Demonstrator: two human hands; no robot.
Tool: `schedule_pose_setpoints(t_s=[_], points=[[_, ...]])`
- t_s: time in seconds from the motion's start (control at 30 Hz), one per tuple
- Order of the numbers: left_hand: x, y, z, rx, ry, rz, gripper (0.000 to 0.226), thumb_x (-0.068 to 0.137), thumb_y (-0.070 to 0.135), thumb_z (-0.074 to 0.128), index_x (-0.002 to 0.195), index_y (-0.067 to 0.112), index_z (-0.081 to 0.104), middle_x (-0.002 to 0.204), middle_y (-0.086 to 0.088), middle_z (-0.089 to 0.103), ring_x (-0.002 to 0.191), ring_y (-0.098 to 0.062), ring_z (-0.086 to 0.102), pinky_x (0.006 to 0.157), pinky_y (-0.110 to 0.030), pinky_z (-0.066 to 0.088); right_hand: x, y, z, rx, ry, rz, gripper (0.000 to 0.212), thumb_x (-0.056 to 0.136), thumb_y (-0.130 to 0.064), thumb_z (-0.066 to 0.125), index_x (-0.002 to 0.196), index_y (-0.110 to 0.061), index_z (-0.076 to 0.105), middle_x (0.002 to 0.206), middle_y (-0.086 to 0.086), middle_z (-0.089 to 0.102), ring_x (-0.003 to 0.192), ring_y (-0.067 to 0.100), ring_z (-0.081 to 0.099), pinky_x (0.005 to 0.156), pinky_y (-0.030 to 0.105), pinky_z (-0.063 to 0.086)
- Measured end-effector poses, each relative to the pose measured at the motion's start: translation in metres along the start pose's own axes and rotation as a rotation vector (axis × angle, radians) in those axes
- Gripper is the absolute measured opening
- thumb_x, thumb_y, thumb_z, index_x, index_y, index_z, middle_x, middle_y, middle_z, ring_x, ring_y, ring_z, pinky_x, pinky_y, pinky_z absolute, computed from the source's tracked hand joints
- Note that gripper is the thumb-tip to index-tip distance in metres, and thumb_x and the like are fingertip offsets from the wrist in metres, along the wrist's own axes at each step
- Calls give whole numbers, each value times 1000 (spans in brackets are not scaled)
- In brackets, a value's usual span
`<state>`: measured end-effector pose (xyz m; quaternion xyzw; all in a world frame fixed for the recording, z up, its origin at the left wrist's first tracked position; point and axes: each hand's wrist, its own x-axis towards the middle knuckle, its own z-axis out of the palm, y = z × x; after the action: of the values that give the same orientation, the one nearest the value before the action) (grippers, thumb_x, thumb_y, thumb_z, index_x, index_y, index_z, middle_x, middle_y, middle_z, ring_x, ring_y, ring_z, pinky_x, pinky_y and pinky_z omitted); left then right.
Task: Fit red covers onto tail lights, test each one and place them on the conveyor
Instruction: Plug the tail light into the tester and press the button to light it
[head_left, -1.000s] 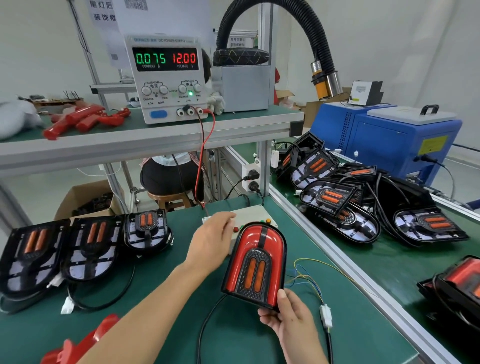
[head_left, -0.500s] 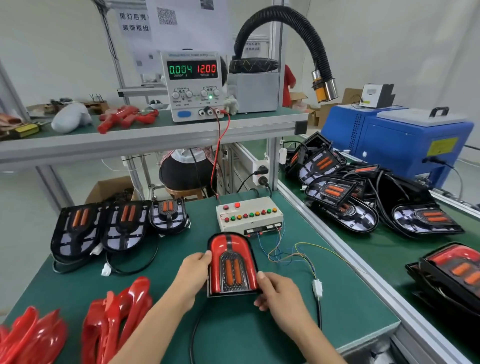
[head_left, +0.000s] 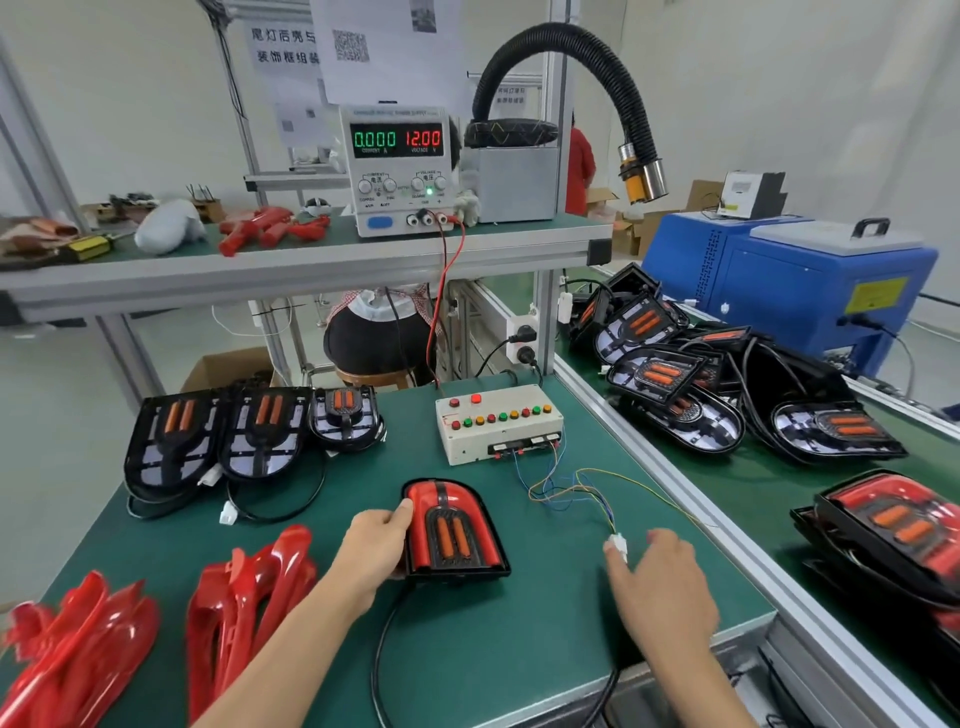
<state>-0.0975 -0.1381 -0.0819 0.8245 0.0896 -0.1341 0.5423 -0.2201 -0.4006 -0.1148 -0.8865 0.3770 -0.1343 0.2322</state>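
Red-covered tail light (head_left: 453, 530) lies flat on the green worktop (head_left: 519, 649), front centre, below the test box (head_left: 498, 423). Left hand (head_left: 375, 551) has its grip around the lamp's left edge, steadying it. Right hand (head_left: 662, 582) is released, fingers spread, reaching at the white connector (head_left: 618, 545); contact unclear. Supply (head_left: 399, 169) reads zero current, so I judge the test finished and the step to be unplugging: pinch the connector housing, not the wires, and keep the lamp pinned.

Counts: three uncovered lamps (head_left: 254, 436) at left, two stacks of red covers (head_left: 156, 623) near the front edge, roughly five or six lamps on the conveyor (head_left: 753, 483), overlapping.
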Motion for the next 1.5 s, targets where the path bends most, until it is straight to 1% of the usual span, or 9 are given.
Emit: schedule_pose_setpoints(t_s=[0.1, 0.2, 0.27, 0.37, 0.57, 0.8, 0.93, 1.17, 1.5], points=[[-7, 1, -1, 70, 19, 30, 51, 107, 47, 41, 92, 3, 63, 86, -12, 70, 80, -25, 67, 79, -40, 60, 4, -4, -1, -171, -86, -36, 46, 94, -60, 50, 111, -18, 58, 113, 5, 59, 106, 28, 61, 78, 37, 49], [-22, 4, 0, 208, 287, 229, 36, 106, 41, 44, 107, 11, 66, 107, -5, 69, 104, -24, 63, 100, -43, 49, 7, -6, -1, -172, -97, -73, 33, 99, -49, 45, 102, -19, 56, 108, 3, 62, 97, 29, 62, 75, 35, 49], [-48, 9, 3, 63, 443, 479, 15, 104, 31, 51, 100, 26, 64, 101, 7, 67, 95, -10, 62, 89, -29, 50, 7, -6, -1, -61, -112, -57, 28, 99, -47, 48, 95, -20, 54, 96, 2, 63, 85, 30, 59, 70, 35, 46], [-80, 11, 24, -28, 187, 684, 23, 100, 33, 54, 81, 25, 62, 74, 5, 65, 65, -9, 59, 64, -24, 49, 3, -8, -4, 211, -132, -50, 22, 95, -41, 61, 90, -20, 60, 84, -4, 67, 82, 28, 62, 71, 35, 46], [-94, 21, 100, -92, -289, 395, 25, 105, 21, 52, 91, 12, 71, 92, -6, 78, 85, -11, 74, 90, -37, 59, -18, -22, -13, 561, -126, -33, 22, 85, -37, 77, 76, -18, 71, 61, -8, 72, 61, 6, 68, 60, 25, 47], [-82, 44, 131, -795, -584, -251, 36, 111, 24, 40, 97, 3, 66, 85, -17, 76, 73, -25, 74, 70, -30, 58, -28, -34, -13, 634, -83, -11, 24, 84, -41, 77, 70, -21, 73, 64, -14, 72, 70, 6, 69, 63, 25, 47], [-80, 39, 133, -957, -636, -330, 39, 108, 34, 44, 96, 5, 67, 98, -14, 75, 81, -26, 73, 89, -39, 55, -32, -39, -14, 453, -108, -62, 42, 92, -52, 63, 67, -19, 72, 68, -10, 70, 74, 14, 66, 65, 30, 47], [-75, 41, 133, -912, -643, -437, 40, 109, 23, 46, 82, 1, 66, 79, -14, 72, 74, -27, 68, 77, -37, 56, -42, -36, -9, 29, -97, -233, 39, 102, -53, 36, 118, -26, 60, 112, 0, 71, 106, 31, 63, 82, 37, 43], [-71, 36, 146, -832, -554, -513, 52, 111, 36, 37, 80, 2, 61, 76, -15, 66, 68, -27, 61, 65, -33, 50, -50, -24, -12, 69, -162, -194, 34, 96, -60, 44, 86, -30, 56, 90, -3, 66, 92, 30, 61, 77, 35, 47]])
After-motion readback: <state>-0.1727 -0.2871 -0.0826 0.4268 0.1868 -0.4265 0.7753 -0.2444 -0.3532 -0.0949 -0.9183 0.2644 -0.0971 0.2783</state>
